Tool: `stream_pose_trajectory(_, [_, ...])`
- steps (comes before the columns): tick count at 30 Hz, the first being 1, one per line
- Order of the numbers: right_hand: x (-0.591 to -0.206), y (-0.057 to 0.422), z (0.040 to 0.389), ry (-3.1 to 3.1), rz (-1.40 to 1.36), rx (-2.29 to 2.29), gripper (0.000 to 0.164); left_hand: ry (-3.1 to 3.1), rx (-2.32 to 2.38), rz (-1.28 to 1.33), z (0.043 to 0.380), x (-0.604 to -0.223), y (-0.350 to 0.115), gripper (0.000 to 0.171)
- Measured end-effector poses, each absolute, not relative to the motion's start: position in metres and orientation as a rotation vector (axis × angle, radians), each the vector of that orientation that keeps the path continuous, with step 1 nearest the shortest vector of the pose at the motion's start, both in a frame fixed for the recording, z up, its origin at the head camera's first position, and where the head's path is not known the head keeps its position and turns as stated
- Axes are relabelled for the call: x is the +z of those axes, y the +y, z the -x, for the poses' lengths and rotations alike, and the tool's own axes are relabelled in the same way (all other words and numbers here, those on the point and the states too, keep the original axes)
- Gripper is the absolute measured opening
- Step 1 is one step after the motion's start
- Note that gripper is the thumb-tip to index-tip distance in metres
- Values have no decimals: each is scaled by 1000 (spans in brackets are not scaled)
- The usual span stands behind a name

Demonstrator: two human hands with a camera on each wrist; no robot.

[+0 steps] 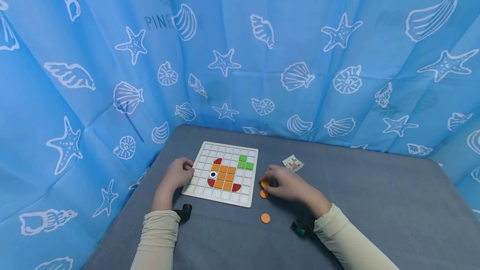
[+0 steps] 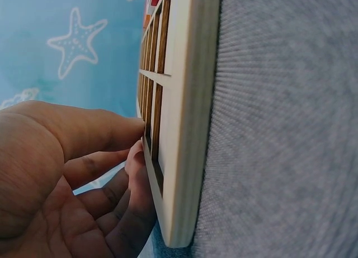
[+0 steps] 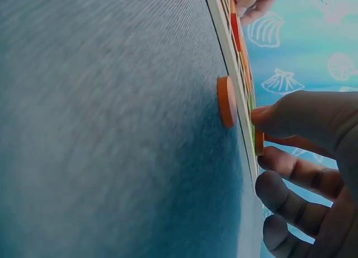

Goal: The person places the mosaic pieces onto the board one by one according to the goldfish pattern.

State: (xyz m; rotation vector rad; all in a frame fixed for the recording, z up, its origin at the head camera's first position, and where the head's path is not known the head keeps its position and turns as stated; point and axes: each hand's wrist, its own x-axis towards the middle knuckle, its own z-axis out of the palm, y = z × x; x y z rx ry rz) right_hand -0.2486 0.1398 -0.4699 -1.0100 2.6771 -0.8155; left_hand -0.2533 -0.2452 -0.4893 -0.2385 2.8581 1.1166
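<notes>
A pale wooden grid board [image 1: 244,199] lies on the grey cloth. Orange squares [image 1: 226,176], red rounded pieces [image 1: 236,187], green squares [image 1: 242,164] and an eye tile [image 1: 213,174] sit in its cells. At the board's left edge, my left hand [image 1: 176,174] holds the rim between thumb [image 2: 112,129] and fingers. Just off the right edge, my right hand [image 1: 286,183] pinches an orange disc [image 3: 259,143] between thumb and finger. Beneath that hand lies a second orange disc [image 3: 226,101], and a third orange disc [image 1: 265,218] rests nearer to me.
A small card with a grid picture [image 1: 293,163] lies beyond my right hand. Blue curtains [image 1: 240,82] with white shells and starfish hang behind and left of the grey table [image 1: 360,195]. Black wrist straps [image 1: 302,227] show near both sleeves.
</notes>
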Motion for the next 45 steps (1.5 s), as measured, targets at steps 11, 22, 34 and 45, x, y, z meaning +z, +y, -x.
stream_pose_trajectory(11, [-463, 106, 254, 2688, 1070, -887, 23, 2869, 1111, 220, 254, -487, -246, 26])
stream_pose_trajectory(22, [-466, 25, 257, 2655, 1188, -887, 23, 2859, 1119, 227, 254, -490, -254, 25])
stream_pose_trajectory(34, [-477, -39, 256, 2696, 1171, -790, 20, 2820, 1157, 171, 254, -491, -254, 31])
stream_pose_trajectory(45, [-484, -55, 265, 2731, 1143, -729, 20, 2816, 1169, 152, 256, -490, -255, 31])
